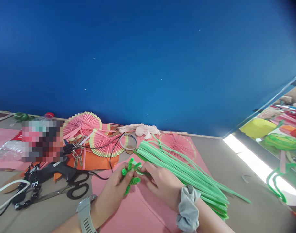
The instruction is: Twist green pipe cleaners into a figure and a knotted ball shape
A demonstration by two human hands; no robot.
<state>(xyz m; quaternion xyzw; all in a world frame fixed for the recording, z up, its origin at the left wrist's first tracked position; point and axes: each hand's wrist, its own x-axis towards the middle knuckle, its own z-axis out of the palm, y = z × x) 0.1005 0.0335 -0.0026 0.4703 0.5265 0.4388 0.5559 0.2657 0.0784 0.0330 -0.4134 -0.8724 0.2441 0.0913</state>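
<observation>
My left hand [114, 189], with a grey watch on its wrist, is closed around a piece made of green pipe cleaners [135, 180]. Several short curled ends stick out from between its thumb and fingers. My right hand [161, 179], a pale scrunchie on its wrist, pinches at the right side of the same piece; its fingertips partly hide the strand there. Both hands are over a sheet of pink paper [143, 213]. Just beyond my right hand lies a thick bundle of long, straight green pipe cleaners [179, 166].
Black-handled scissors [77, 191], a black glue gun [57, 170] and a beaded strap [35, 187] lie left. Pleated pink paper fans [83, 123], keys [77, 158] and a tape roll [128, 142] sit behind. A blue panel [148, 64] closes off the back.
</observation>
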